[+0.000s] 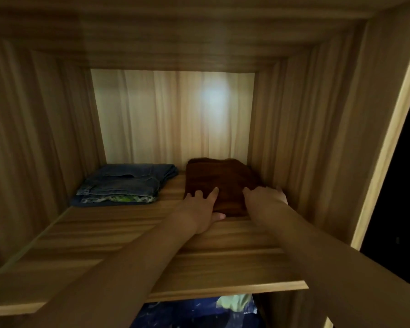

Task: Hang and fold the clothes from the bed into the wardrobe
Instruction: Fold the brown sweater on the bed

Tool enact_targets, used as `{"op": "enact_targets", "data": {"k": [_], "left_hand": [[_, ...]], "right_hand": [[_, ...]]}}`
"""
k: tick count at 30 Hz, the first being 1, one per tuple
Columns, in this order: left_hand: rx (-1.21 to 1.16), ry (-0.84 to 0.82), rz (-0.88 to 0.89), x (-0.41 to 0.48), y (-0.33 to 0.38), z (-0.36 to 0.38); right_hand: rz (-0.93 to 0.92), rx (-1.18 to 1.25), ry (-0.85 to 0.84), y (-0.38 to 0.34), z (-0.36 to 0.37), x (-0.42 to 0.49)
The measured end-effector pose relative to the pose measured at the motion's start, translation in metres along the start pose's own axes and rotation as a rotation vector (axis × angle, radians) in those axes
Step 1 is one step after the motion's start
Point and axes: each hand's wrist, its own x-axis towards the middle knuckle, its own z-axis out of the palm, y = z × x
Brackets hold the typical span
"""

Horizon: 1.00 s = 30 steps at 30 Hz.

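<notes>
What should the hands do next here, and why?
Probably lift off and draw back. The brown garment lies folded flat on the shelf, beside the jeans and apart from them. The left hand and right hand rest on its front part with fingers spread, so it looks placed.

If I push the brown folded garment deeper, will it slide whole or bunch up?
Likely floppy: the brown folded garment is soft, fuzzy cloth, so its layers may bunch. The smooth wooden shelf should let it slide. With left hand and right hand resting on top, it probably holds together.
</notes>
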Motion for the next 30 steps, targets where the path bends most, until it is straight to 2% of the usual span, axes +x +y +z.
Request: {"op": "enact_targets", "data": {"k": [2,4,6,7,9,11,13,16,19,23,26,30], "left_hand": [[0.026,-0.011,0.008,0.002,-0.001,-0.002],[0.026,-0.076,0.022,0.003,-0.006,-0.012],[-0.044,-0.171,0.038,0.007,-0.015,-0.031],[-0.105,-0.189,0.051,0.013,-0.021,-0.040],[-0.233,-0.122,0.057,0.028,-0.032,-0.051],[-0.323,0.052,0.033,0.048,-0.041,-0.045],[-0.320,0.147,-0.014,0.063,-0.044,-0.028],[-0.176,0.075,-0.053,0.081,-0.048,-0.006],[-0.120,0.093,-0.055,0.102,-0.054,-0.007],[-0.013,0.166,-0.085,0.134,-0.052,-0.018],[0.110,0.077,-0.160,0.159,-0.047,-0.017],[0.072,0.153,-0.154,0.183,-0.046,-0.013]], "right_hand": [[-0.030,0.011,-0.067,0.001,-0.006,0.004],[-0.071,0.100,-0.225,0.007,-0.020,0.006],[-0.068,0.346,-0.422,0.017,-0.042,0.012],[-0.063,0.471,-0.454,0.022,-0.051,0.018],[-0.068,0.555,-0.315,0.026,-0.060,0.032],[-0.062,0.473,-0.059,0.022,-0.051,0.050],[-0.089,0.457,0.054,0.012,-0.028,0.064],[-0.103,0.516,-0.066,0.001,0.000,0.085],[-0.088,0.512,-0.150,0.000,0.006,0.111],[-0.051,0.456,-0.183,-0.006,0.005,0.137],[0.010,0.406,-0.198,-0.012,0.005,0.154],[0.060,0.428,-0.258,-0.020,-0.002,0.179]]}}
